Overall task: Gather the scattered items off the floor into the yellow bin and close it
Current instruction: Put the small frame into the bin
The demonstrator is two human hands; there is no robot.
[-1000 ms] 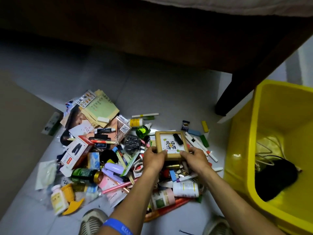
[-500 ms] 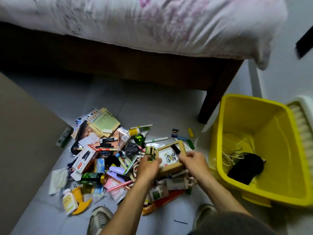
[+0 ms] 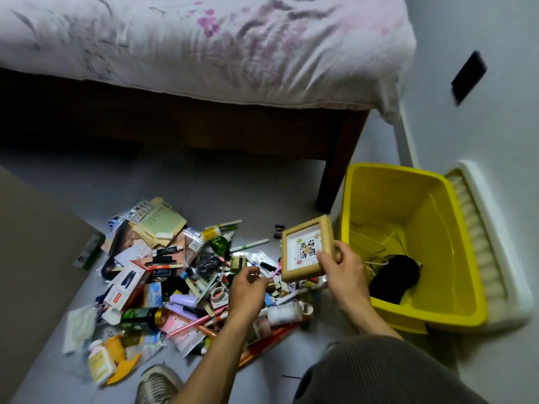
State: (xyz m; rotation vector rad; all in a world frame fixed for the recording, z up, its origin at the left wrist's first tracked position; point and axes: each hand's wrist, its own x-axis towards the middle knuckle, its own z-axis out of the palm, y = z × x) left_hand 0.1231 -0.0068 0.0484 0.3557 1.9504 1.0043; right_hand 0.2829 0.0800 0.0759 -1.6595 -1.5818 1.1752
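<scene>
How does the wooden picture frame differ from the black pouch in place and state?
The wooden picture frame is held tilted in the right hand, outside the yellow bin; the black pouch lies inside it, untouched. The frame is pale and rigid-looking, the pouch dark and rounded.

- The yellow bin (image 3: 379, 182) stands open at the top; its far half is bare, while a black pouch (image 3: 393, 277) and thin wire hangers (image 3: 369, 247) lie in the near part.
- The bed leg (image 3: 338, 173) stands just beside the bin's left far corner, narrowing the way in there.
- The white lid (image 3: 493, 246) leans along the bin's right side against the wall.
- The right hand (image 3: 344, 271), holding the wooden frame (image 3: 306, 249), hangs just left of the bin's rim.
- Bare floor (image 3: 180, 182) lies between the pile of clutter (image 3: 186, 281) and the bed.
- A cardboard sheet (image 3: 32, 243) bounds the pile on the left.
</scene>
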